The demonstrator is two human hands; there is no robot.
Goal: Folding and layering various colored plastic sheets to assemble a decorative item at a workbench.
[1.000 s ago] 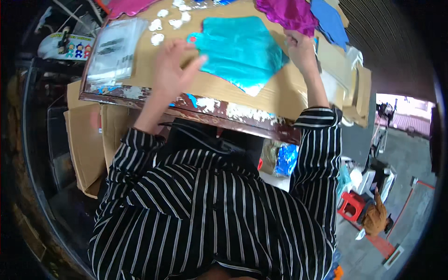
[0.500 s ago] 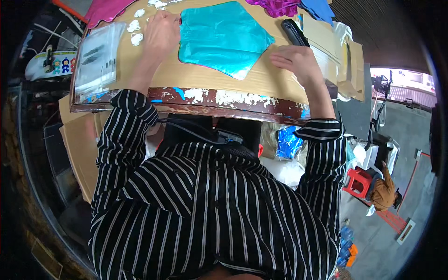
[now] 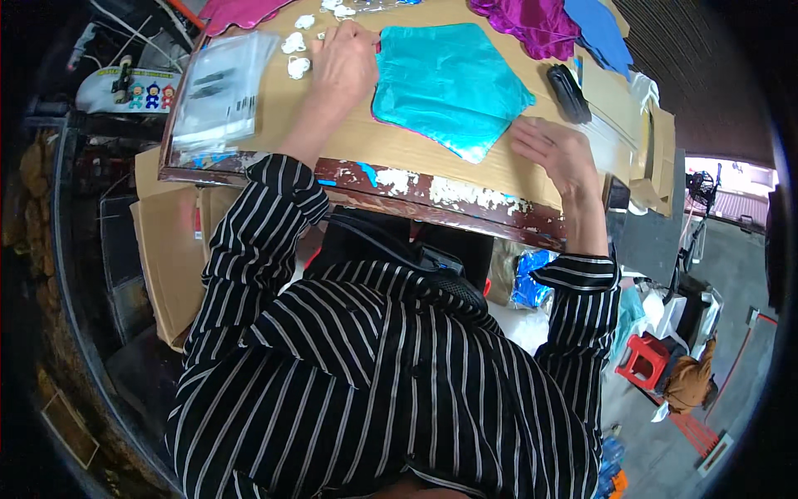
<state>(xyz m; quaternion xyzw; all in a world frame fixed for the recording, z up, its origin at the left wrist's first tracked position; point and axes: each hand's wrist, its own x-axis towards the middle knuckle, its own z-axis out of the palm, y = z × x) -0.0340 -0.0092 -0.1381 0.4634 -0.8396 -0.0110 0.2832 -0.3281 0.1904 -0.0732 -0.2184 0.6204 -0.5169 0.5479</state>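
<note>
A shiny teal fabric piece point(image 3: 453, 87) with pointed corners lies flat on the cardboard-covered table, a thin pink edge showing beneath it. At its left edge is my left hand point(image 3: 343, 65), fingers curled down and closed beside a small magenta bit. What those fingers hold, if anything, is hidden. My right hand point(image 3: 559, 155) hovers by the lower right corner, fingers stretched out and slightly smeared, with nothing in it. Several small white coiled bundles point(image 3: 298, 66) lie left of my left hand.
Clear plastic bags point(image 3: 220, 91) cover the table's left end. Pink fabric point(image 3: 241, 12), purple fabric point(image 3: 532, 27) and blue fabric point(image 3: 600, 37) lie at the back. A black stapler-like tool point(image 3: 568, 93) rests right of the teal piece. A person sits near a red stool point(image 3: 644, 362) at right.
The whole view has shifted, so table and hands appear further right and slightly lower. My left hand stays at the teal piece's left edge; my right hand sits slightly lower beside its corner.
</note>
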